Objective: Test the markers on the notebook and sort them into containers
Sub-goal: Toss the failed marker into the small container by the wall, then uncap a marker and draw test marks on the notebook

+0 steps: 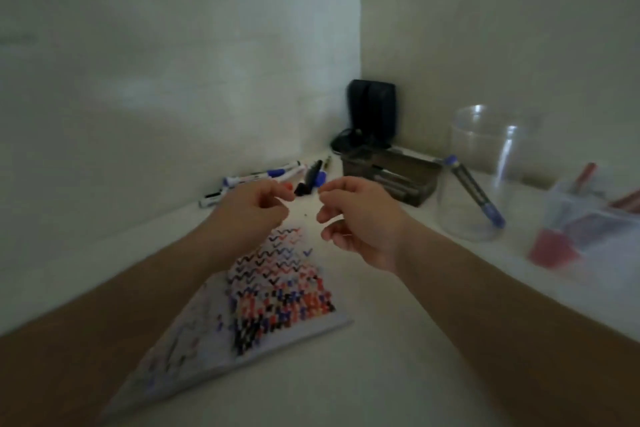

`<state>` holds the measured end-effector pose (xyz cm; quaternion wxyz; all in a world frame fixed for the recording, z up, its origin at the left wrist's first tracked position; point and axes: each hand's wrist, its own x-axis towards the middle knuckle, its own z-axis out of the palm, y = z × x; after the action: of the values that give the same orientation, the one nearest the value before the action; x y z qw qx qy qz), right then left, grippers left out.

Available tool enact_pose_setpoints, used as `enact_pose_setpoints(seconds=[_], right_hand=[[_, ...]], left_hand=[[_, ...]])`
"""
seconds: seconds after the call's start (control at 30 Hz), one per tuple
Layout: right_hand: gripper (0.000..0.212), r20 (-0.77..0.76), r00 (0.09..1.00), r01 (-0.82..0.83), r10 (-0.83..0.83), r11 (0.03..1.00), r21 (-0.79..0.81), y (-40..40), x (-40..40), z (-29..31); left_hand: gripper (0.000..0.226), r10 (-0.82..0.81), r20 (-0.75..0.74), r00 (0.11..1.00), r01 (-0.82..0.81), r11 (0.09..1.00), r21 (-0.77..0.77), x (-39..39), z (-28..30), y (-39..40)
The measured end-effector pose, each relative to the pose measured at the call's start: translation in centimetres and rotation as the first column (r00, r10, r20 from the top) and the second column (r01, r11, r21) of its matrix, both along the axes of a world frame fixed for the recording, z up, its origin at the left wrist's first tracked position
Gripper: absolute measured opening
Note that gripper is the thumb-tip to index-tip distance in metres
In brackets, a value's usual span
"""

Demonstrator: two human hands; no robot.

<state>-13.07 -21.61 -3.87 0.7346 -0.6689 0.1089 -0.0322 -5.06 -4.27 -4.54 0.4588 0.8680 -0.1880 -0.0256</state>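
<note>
Above the notebook (277, 291) we kept both hands raised over the desk (398, 357) — the left hand (254, 208) with fingers curled, the right hand (356, 218) loosely curled too; whether either pinched anything we could not tell through the blur. Loose markers (263, 178) lay at twelve o'clock against the wall. At two o'clock stood a clear jar (485, 170) holding a blue marker (476, 191), a dark box (391, 177) just left of it — at three o'clock, a clear bin (588, 215) with red markers.
</note>
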Motion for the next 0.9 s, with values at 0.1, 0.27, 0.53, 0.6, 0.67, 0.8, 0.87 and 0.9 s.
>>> enact_pose_setpoints(seconds=[0.1, 0.27, 0.53, 0.6, 0.67, 0.8, 0.87, 0.9], right_hand=[[0.012, -0.064, 0.997, -0.054, 0.046, 0.99, -0.131, 3.2, 3.8, -1.2], [0.008, -0.051, 0.994, -0.109, 0.097, 0.933, -0.342, 4.2, 5.1, -3.3], [0.009, -0.045, 0.994, -0.109, 0.1, 0.955, -0.278, 3.8, 5.3, -3.7], [0.01, -0.032, 0.993, -0.115, 0.11, 0.957, -0.266, 3.7, 5.1, -3.6], [0.012, -0.025, 0.992, -0.129, 0.128, 0.942, -0.309, 3.8, 5.1, -3.5], [0.036, 0.1, 0.985, -0.055, 0.144, 0.795, -0.603, 4.1, 4.5, -3.4], [0.063, 0.184, 0.962, -0.002, 0.204, 0.675, -0.738, 4.5, 4.1, -3.6], [0.066, 0.212, 0.951, 0.021, 0.223, 0.641, -0.767, 4.9, 3.8, -3.6]], left_hand=[[0.021, 0.122, 0.14, 0.983, -0.149, 0.968, 0.202, 5.0, -1.2, 4.3], [0.031, 0.129, 0.294, 0.947, -0.259, 0.85, 0.459, 11.2, -3.1, 6.5], [0.04, 0.014, 0.357, 0.934, -0.292, 0.606, 0.74, 12.9, -3.8, 5.8], [0.032, -0.04, 0.353, 0.935, -0.265, 0.584, 0.768, 12.0, -2.5, 6.1], [0.023, -0.076, 0.369, 0.926, -0.24, 0.636, 0.733, 10.4, -0.6, 7.0], [0.012, -0.093, 0.503, 0.859, -0.17, 0.876, 0.452, 5.1, 3.1, 7.4], [0.009, -0.132, 0.564, 0.816, -0.09, 0.933, 0.348, 1.9, 4.1, 6.5], [0.009, -0.154, 0.585, 0.797, -0.045, 0.949, 0.312, 0.6, 4.3, 6.0]])
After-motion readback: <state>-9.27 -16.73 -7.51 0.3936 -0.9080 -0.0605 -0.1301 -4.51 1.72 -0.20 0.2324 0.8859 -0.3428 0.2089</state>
